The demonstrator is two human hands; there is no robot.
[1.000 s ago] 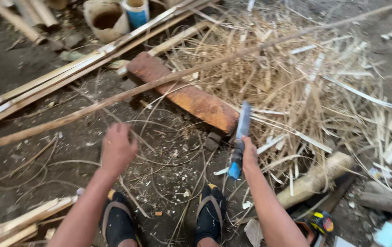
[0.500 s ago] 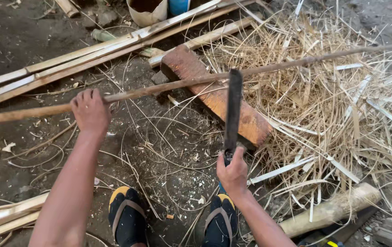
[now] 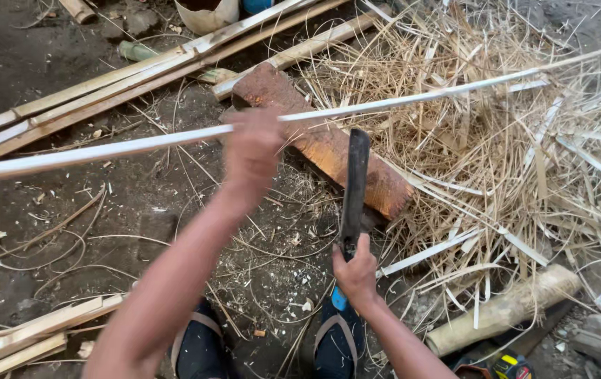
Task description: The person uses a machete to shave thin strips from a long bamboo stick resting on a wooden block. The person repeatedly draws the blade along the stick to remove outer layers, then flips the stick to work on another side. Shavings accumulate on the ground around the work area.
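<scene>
Mid-way through dressing a long bamboo strip (image 3: pixel 412 98): left hand (image 3: pixel 251 151) closed around it, blurred, holding it level above the reddish wooden block (image 3: pixel 328 147), while right hand (image 3: pixel 356 270) grips the handle of a dark machete (image 3: pixel 354 186), fingers wrapped tight, blade raised upright just beside the block. Probably calls next for bringing strip and blade together over the block, edge kept clear of the left fingers and of the sandalled feet (image 3: pixel 339 344) below.

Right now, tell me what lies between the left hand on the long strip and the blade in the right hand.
In the head view, between the left hand and the dark blade lies the near end of the reddish wooden block, with littered dirt ground below it.
</scene>
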